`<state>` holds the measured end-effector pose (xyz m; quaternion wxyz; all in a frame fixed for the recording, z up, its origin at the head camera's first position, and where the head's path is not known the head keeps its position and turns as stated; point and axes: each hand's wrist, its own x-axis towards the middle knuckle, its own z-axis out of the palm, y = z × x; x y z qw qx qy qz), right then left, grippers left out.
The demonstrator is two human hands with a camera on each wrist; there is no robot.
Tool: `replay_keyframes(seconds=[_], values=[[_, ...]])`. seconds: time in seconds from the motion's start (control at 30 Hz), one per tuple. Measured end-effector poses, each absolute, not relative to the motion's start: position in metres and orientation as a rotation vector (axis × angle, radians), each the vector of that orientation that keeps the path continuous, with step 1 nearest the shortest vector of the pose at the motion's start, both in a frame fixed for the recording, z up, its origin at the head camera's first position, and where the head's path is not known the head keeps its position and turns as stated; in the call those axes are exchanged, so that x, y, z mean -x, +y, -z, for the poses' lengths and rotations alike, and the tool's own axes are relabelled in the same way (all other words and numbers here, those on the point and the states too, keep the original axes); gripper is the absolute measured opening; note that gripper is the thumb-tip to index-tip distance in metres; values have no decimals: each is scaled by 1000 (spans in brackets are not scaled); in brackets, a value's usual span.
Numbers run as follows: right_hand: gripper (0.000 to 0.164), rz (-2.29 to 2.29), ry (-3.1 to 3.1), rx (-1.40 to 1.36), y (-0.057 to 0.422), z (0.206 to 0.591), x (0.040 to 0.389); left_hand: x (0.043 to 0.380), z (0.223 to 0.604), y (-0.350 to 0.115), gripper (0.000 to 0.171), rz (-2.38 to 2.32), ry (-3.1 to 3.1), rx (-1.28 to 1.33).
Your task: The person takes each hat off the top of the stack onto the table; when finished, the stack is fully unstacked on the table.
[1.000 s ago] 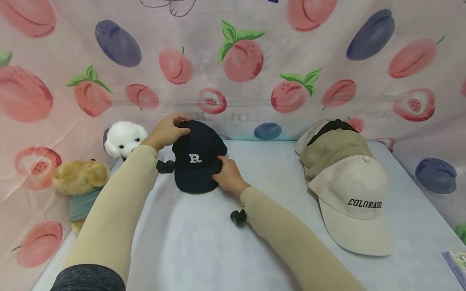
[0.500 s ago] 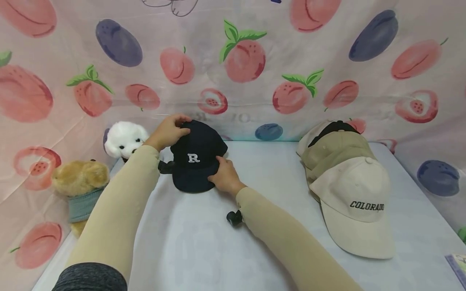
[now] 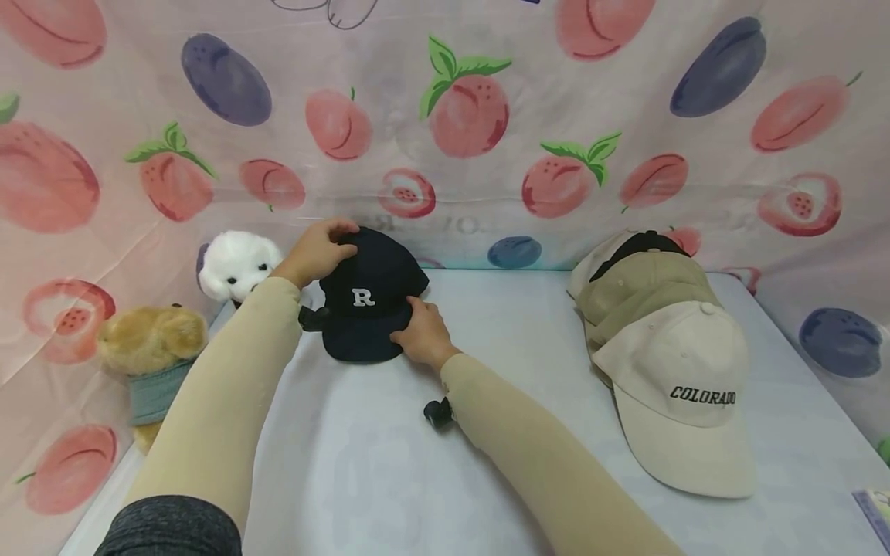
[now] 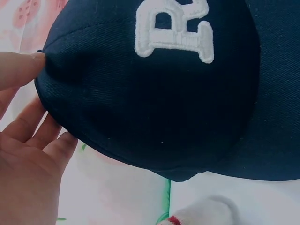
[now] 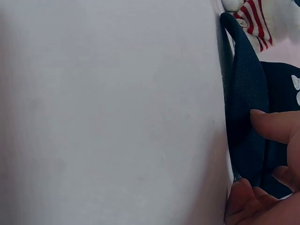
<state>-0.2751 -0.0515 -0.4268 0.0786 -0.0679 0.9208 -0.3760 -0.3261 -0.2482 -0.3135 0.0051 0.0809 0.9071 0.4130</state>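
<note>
A dark navy baseball cap (image 3: 375, 266) with a white letter R on its front stands toward the back left of the table, brim toward me. My left hand (image 3: 318, 253) grips the top of its crown. In the left wrist view the thumb (image 4: 21, 70) lies over the fabric and the other fingers go behind it. My right hand (image 3: 426, 333) pinches the cap at the side of the brim. The right wrist view has that thumb (image 5: 272, 125) on top of the brim (image 5: 246, 108), with fingers curled beneath its edge.
At right, a row of overlapping caps has a cream COLORADO cap (image 3: 695, 394) in front and a khaki cap (image 3: 643, 282) behind. A white plush dog (image 3: 239, 262) and a tan plush toy (image 3: 151, 340) sit at left. A fruit-print cloth (image 3: 480, 185) hangs behind the table.
Both hands have shifted the navy cap slightly left, the right hand moving left along with the brim. The grips stay the same, and the other caps and plush toys keep their places.
</note>
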Motion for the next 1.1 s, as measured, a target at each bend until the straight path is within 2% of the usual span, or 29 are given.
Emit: replay_keyframes(seconds=[0.63,1.1], values=[[68,1131,2734,234,-59,425,280,317,314,-255,42,-1361,2832,-222],[70,1127,2703,234,-60,429,287,309,311,-244,45,-1357,2848,-238]])
